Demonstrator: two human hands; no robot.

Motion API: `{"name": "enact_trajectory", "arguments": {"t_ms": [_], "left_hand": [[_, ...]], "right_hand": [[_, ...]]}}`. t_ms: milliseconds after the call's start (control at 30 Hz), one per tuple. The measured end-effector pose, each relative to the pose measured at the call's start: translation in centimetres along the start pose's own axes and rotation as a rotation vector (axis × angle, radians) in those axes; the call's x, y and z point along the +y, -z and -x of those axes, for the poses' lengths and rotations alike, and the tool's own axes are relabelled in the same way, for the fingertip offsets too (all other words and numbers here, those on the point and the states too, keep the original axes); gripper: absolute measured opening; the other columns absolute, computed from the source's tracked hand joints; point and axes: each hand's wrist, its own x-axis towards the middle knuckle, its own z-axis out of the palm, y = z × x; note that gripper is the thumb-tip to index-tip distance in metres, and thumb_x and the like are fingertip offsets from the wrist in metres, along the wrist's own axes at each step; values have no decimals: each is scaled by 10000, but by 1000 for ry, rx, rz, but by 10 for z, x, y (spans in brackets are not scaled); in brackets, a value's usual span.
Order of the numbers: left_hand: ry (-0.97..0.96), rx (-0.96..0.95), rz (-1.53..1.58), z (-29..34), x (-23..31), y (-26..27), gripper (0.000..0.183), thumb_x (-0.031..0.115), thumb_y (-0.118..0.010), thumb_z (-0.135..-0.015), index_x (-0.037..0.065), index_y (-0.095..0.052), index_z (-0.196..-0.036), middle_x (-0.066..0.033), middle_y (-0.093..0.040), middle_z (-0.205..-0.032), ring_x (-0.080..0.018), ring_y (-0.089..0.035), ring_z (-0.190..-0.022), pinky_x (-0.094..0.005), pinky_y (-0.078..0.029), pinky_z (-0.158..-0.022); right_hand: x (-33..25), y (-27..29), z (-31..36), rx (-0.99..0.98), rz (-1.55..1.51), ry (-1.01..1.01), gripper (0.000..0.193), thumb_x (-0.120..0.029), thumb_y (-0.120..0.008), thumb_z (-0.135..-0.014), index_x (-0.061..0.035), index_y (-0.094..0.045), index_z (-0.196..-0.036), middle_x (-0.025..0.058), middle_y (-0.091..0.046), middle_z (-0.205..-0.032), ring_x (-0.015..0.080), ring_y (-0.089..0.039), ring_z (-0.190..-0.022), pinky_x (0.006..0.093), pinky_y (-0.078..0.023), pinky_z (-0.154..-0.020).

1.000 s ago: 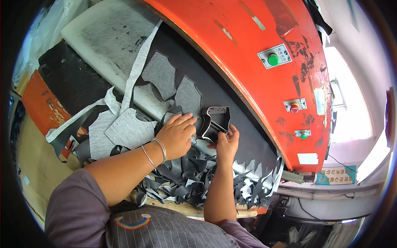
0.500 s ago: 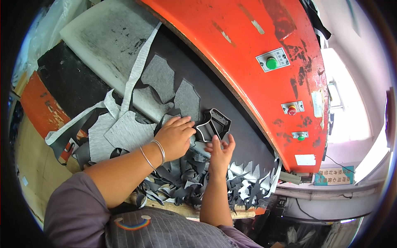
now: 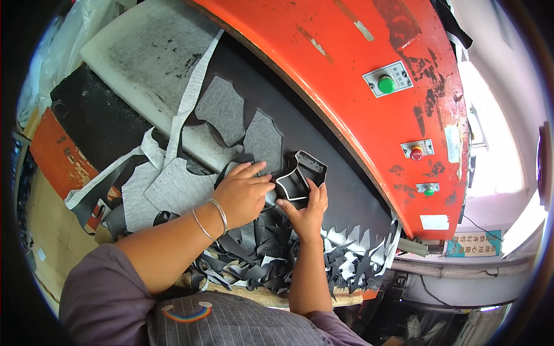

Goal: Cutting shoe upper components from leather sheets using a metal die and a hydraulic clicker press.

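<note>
A metal cutting die (image 3: 293, 190) with an angular, open outline and a crossbar lies on the dark sheet material (image 3: 231, 55). My right hand (image 3: 307, 214) holds its near side, fingers on the right wall and thumb by the lower left corner. My left hand (image 3: 242, 193) rests flat, fingers stretched out, on the grey-faced material just left of the die. Beyond those fingertips lies a grey cut piece (image 3: 263, 141), and farther off another grey piece (image 3: 222, 109). What lies beneath my left palm is hidden.
An orange press beam (image 3: 340, 98) with green and red buttons slants over the sheet's far side. A pale cutting board (image 3: 138, 52) is at upper left. Grey offcuts (image 3: 179, 187) lie left of my hands, and dark scraps (image 3: 259, 254) pile up along the near edge.
My right hand has moved up slightly and closed on the near side of the die, which sits a little farther right in view. My left hand has stayed nearly in place.
</note>
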Motion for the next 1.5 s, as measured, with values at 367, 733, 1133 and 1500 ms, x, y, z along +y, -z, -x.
{"name": "enact_trajectory", "arguments": {"t_ms": [367, 733, 1133, 1500], "left_hand": [[-2, -26, 12, -4, 3, 4, 248, 112, -558, -816, 26, -676, -1017, -127, -658, -1141, -283, -491, -1242, -434, -325, -1080], [-14, 19, -5, -6, 2, 4, 227, 83, -585, -807, 46, -659, -1018, -114, -652, -1136, -292, -507, -1223, -456, -344, -1055], [-56, 38, -7, 8, -2, 4, 206, 82, -588, -808, 38, -651, -999, -109, -652, -1143, -303, -503, -1230, -462, -341, -1060], [-69, 21, 50, 14, -8, 11, 83, 106, -574, -773, 55, -637, -790, -122, -674, -1083, -318, -517, -1207, -470, -344, -1064]], "right_hand": [[-1, 2, -2, 41, -11, -15, 852, -523, -838, -573, -76, -530, -1229, 301, -399, -1347, 452, -403, -1235, 506, -328, -1016], [5, 3, -20, 24, -14, 104, 839, -557, -816, -561, -84, -567, -1207, 284, -462, -1281, 435, -407, -1238, 511, -300, -1022], [4, 0, -7, 47, -15, 101, 845, -562, -811, -575, -92, -547, -1226, 242, -472, -1277, 402, -403, -1249, 500, -277, -1034], [1, -3, -2, 44, -10, 85, 834, -546, -824, -559, -74, -559, -1195, 276, -478, -1287, 409, -399, -1264, 497, -277, -1038]]}}
